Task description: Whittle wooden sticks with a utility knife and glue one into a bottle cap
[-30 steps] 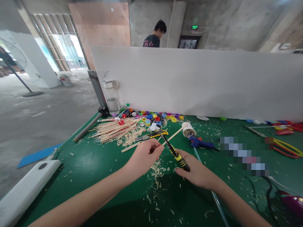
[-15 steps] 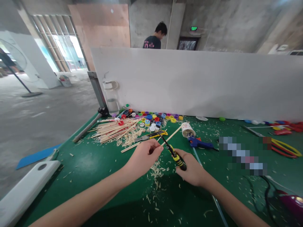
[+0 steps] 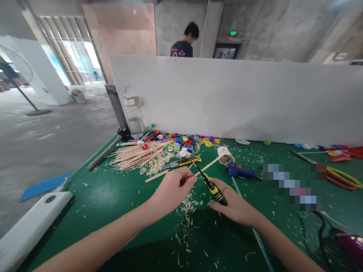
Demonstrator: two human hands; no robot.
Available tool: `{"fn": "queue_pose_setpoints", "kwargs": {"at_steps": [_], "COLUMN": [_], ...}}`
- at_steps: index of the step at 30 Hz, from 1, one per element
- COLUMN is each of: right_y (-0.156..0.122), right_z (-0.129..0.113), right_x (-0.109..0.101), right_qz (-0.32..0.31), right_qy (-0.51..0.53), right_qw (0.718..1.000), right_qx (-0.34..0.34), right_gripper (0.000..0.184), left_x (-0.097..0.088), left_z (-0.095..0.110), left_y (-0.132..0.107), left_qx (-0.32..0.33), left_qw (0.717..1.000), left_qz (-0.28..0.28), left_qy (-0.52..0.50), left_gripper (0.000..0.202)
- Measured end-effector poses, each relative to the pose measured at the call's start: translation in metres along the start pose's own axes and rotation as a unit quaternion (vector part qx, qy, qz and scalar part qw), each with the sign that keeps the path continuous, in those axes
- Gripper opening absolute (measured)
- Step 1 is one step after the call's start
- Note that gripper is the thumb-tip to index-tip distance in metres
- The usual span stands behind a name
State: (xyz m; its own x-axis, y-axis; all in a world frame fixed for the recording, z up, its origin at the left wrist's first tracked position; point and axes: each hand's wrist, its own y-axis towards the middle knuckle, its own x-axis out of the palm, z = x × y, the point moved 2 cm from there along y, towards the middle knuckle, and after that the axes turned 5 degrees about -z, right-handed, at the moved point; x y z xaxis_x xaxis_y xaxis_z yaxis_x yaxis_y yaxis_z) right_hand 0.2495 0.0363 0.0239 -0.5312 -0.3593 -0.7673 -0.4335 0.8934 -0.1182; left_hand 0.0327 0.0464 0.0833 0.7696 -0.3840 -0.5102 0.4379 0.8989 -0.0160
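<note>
My left hand (image 3: pixel 176 187) pinches a thin wooden stick (image 3: pixel 208 165) near its lower end. The stick slants up to the right, its far tip in front of a white paper cup (image 3: pixel 225 154). In my right hand (image 3: pixel 231 200) are long-nosed pliers (image 3: pixel 213 189) with black and yellow grips. Their dark jaws cross the stick just beside my left fingertips. Whether the jaws press on the wood I cannot tell. Behind my left hand lies a yellow and black utility knife (image 3: pixel 181 162). Wood shavings (image 3: pixel 188 207) are scattered below the hands.
A pile of wooden sticks (image 3: pixel 138 155) and many coloured bottle caps (image 3: pixel 188 142) lie at the back of the green table (image 3: pixel 113 204). A blue glue gun (image 3: pixel 241 172) rests by the cup. A white partition (image 3: pixel 227 98) stands behind; a person (image 3: pixel 183 45) is beyond it.
The stick has shifted slightly to the right, its tip nearer the cup. My right hand and the pliers have moved a little right and down.
</note>
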Motion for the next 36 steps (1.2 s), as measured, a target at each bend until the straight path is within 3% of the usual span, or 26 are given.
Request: {"fn": "queue_pose_setpoints", "kwargs": {"at_steps": [12, 24, 36], "right_y": [0.006, 0.000, 0.003], "right_z": [0.003, 0.003, 0.003], "right_x": [0.005, 0.000, 0.000], "right_qz": [0.079, 0.039, 0.051], "right_qy": [-0.044, 0.015, 0.017], "right_qw": [0.996, 0.999, 0.998], "right_qx": [-0.012, 0.021, 0.037], "right_gripper": [0.057, 0.069, 0.066], "left_x": [0.002, -0.005, -0.007], "left_z": [0.000, 0.001, 0.002], "left_y": [-0.001, 0.000, 0.000], "left_qx": [-0.015, 0.006, 0.004], "left_qw": [1.000, 1.000, 1.000], "left_qz": [-0.002, 0.010, 0.007], "left_qy": [0.013, -0.017, -0.024], "left_gripper": [0.031, 0.031, 0.031]}}
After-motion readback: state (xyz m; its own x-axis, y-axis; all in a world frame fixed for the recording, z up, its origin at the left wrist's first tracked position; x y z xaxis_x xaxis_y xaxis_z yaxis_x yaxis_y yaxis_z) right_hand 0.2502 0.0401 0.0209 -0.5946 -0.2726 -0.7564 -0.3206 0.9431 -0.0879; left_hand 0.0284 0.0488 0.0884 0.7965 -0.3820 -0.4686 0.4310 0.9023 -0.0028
